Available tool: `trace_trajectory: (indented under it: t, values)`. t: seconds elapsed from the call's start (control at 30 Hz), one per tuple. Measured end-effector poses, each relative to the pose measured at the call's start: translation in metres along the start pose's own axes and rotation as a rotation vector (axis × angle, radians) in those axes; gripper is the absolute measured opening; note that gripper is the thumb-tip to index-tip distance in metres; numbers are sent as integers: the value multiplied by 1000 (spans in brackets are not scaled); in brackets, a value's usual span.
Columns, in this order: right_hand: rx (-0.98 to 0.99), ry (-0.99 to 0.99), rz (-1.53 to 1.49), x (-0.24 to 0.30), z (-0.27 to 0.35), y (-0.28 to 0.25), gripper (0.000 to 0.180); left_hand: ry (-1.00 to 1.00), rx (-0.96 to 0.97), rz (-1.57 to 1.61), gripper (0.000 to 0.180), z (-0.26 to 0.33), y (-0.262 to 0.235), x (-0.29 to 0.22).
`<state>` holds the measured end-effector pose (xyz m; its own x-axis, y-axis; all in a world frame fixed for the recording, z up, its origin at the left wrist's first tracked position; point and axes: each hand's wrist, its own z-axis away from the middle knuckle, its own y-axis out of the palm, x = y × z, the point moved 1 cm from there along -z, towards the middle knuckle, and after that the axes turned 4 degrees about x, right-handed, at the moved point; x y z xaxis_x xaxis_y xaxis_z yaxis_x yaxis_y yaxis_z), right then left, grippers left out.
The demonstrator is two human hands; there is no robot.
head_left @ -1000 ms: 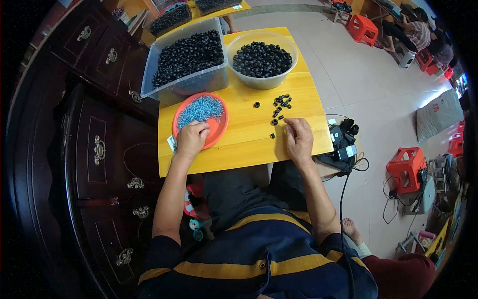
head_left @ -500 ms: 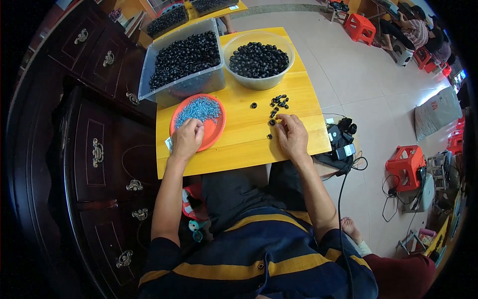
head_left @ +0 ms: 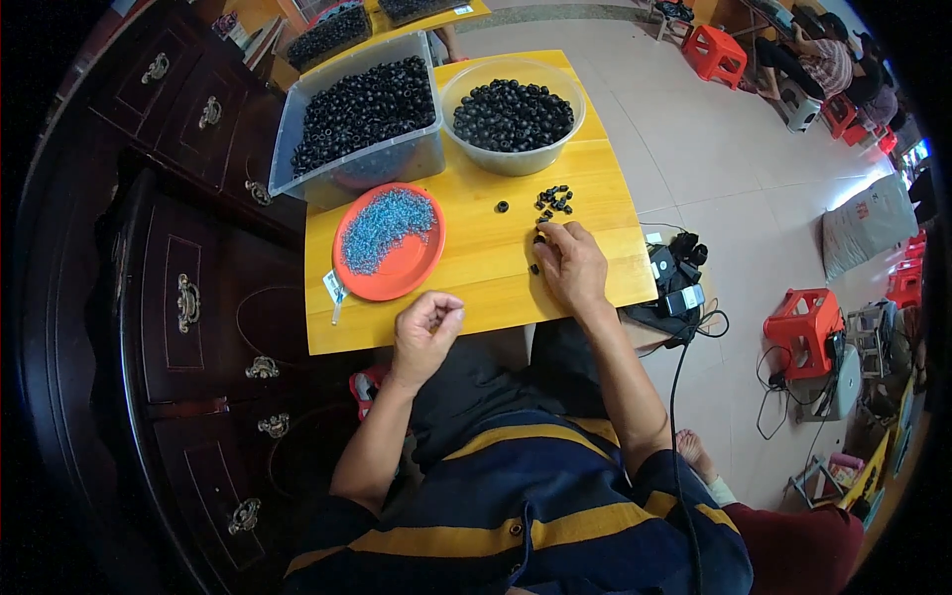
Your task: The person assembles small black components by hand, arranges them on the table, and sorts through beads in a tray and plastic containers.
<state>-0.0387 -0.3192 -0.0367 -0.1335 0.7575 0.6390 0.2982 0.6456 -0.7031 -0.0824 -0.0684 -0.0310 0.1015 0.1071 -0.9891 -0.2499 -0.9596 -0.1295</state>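
Note:
My left hand (head_left: 426, 335) hovers over the table's front edge, thumb and fingers pinched together; anything between them is too small to make out. Left of it lies a red-orange plate (head_left: 409, 268) with a heap of tiny blue, shiny pieces (head_left: 382, 226). My right hand (head_left: 575, 266) rests on the right side of the table, fingers bent, fingertips on a small black ring-like part (head_left: 539, 239). Another loose black part (head_left: 535, 269) lies beside that hand. Just beyond its fingers is a small group of black parts (head_left: 555, 200), with a single one (head_left: 502, 206) to their left.
A clear rectangular bin (head_left: 362, 159) and a round translucent tub (head_left: 511, 159), both full of black parts, stand at the back of the yellow table (head_left: 476, 268). Dark drawers (head_left: 198, 288) flank the left. Cables and black devices (head_left: 679, 278) sit off the right edge; red stools (head_left: 801, 332) stand beyond.
My left hand has left the plate and moved right and toward me, past the table's front edge. My right hand has shifted slightly left, its fingers curling over a black part.

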Motion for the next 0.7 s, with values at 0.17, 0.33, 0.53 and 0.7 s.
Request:
trace_trajectory:
  t: [0.17,0.33,0.53,0.7]
  values:
    - [-60,-87,141,-4,-1,8,21,-30,25,25,7,5,7,10]
    - [-74,-102,63,-15,1,9,20,59,-8,-19,9,-3,12,-1]
    - [194,299,-955,-6,15,-5,17,139,7,24,12,-14,24,-26]
    - [373,397,-1681,0,33,-11,18,154,14,97,12,-24,42,-46]
